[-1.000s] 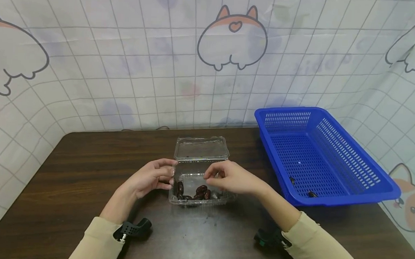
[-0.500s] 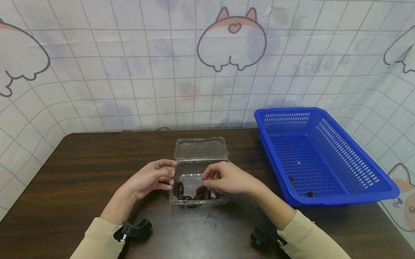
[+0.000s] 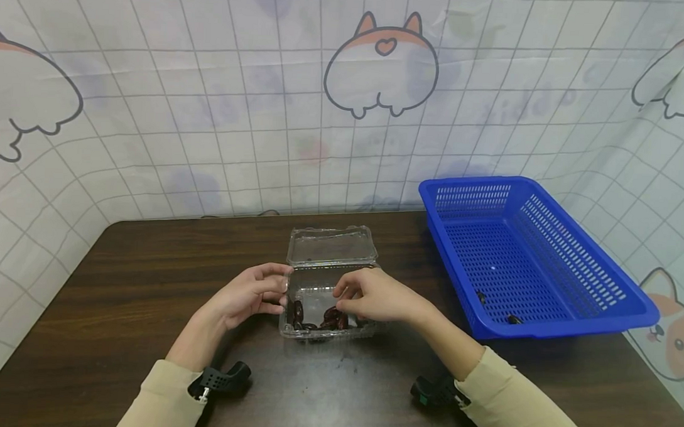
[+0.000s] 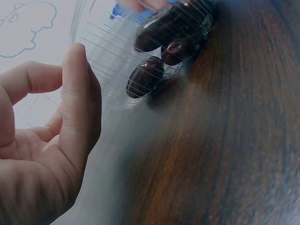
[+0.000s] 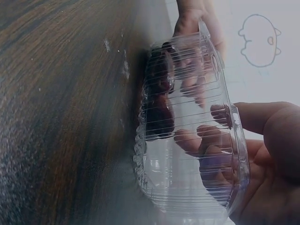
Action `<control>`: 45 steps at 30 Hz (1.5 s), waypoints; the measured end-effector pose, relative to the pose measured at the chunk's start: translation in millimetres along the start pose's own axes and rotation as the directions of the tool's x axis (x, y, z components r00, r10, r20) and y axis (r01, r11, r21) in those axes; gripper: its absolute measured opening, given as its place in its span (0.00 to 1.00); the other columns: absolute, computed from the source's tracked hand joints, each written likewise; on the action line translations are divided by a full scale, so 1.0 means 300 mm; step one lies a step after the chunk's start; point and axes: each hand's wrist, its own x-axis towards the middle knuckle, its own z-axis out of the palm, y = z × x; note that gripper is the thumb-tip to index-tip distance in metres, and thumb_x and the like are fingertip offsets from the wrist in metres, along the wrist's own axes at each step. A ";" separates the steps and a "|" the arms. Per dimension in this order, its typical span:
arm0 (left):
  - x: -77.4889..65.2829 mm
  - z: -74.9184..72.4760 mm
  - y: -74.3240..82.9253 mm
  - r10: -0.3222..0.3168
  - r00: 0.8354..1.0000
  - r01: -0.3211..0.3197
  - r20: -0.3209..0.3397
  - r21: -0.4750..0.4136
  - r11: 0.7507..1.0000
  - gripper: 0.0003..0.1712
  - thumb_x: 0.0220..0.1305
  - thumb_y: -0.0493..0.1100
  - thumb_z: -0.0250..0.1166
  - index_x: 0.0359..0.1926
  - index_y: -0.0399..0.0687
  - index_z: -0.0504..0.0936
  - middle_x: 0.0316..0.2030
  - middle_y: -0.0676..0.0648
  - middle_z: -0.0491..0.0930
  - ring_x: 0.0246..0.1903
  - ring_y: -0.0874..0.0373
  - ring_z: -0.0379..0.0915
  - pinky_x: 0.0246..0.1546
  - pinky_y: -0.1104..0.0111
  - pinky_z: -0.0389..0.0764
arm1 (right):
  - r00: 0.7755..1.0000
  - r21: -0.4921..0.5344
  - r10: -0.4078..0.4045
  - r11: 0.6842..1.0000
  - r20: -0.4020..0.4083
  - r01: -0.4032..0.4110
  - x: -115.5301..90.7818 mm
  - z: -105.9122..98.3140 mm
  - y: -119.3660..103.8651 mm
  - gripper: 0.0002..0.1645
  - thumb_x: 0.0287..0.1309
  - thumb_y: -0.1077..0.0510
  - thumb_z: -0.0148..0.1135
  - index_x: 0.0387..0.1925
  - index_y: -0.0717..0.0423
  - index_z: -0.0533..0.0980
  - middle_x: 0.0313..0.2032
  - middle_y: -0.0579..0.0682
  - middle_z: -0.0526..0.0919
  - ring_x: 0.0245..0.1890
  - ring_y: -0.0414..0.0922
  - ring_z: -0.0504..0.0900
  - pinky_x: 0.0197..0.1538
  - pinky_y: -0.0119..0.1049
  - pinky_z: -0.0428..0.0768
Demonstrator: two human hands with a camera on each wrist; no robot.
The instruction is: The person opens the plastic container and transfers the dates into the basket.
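- Showing at the lower left of the head frame, a pale sleeve [image 3: 163, 396] ends at a black wrist device [image 3: 223, 379]; the dark wood-grained worktop [image 3: 107, 306] spreads across the lower half.
- Left of centre, the person's left hand [image 3: 245, 298] reaches the left edge of a clear plastic container [image 3: 316, 295]. Its fingers are relaxed, a little bent and slightly parted, with their tips touching that edge; it has hold of nothing that shows.
- At the centre, the container sits on the worktop, its lid [image 3: 332, 246] folded back towards the upper part of the frame.
- Inside the container, dark, glossy date-like fruits [image 3: 331, 315] lie near its lower edge: some at the lower left against the wall, others bunched right of its middle. In the left wrist view they show through the ridged plastic near the top.
- Right of centre, the right hand [image 3: 375, 294] reaches over the container's right side, fingers loosely bent and a gap between index finger and thumb, no fruit visible in it. The right wrist view shows fingers through the plastic, near the fruits; whether they touch one, I cannot tell.
- Farther right, a blue slotted basket [image 3: 515, 270] stands on the worktop, two small dark pieces [image 3: 514, 319] lying towards its lower left.
- Behind, a gridded sheet [image 3: 254, 141] with corgi drawings fills the upper half.
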 end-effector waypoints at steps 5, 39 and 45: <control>0.000 0.001 0.000 0.003 1.000 -0.003 -0.004 0.006 1.000 0.31 0.74 0.35 0.59 0.72 0.28 0.60 0.38 0.46 0.75 0.33 0.58 0.80 0.39 0.65 0.87 | 1.000 -0.026 0.011 1.000 0.008 -0.010 0.003 0.007 -0.003 0.12 0.70 0.61 0.64 0.52 0.61 0.82 0.37 0.48 0.88 0.24 0.51 0.85 0.27 0.37 0.82; 0.002 -0.003 -0.015 -0.003 1.000 0.002 -0.025 -0.024 1.000 0.29 0.74 0.35 0.59 0.70 0.30 0.61 0.36 0.47 0.75 0.32 0.58 0.80 0.37 0.65 0.87 | 0.997 -0.202 -0.067 0.977 0.041 0.074 0.038 0.051 -0.011 0.10 0.67 0.58 0.68 0.48 0.56 0.83 0.35 0.40 0.86 0.32 0.36 0.81 0.37 0.36 0.79; 0.004 -0.002 -0.013 -0.007 1.000 0.006 -0.019 -0.023 1.000 0.29 0.75 0.35 0.58 0.71 0.30 0.60 0.37 0.47 0.75 0.33 0.58 0.80 0.37 0.66 0.87 | 0.997 -0.235 -0.053 0.970 0.059 0.065 0.046 0.066 -0.009 0.09 0.66 0.57 0.68 0.46 0.52 0.84 0.32 0.37 0.83 0.30 0.35 0.79 0.36 0.35 0.78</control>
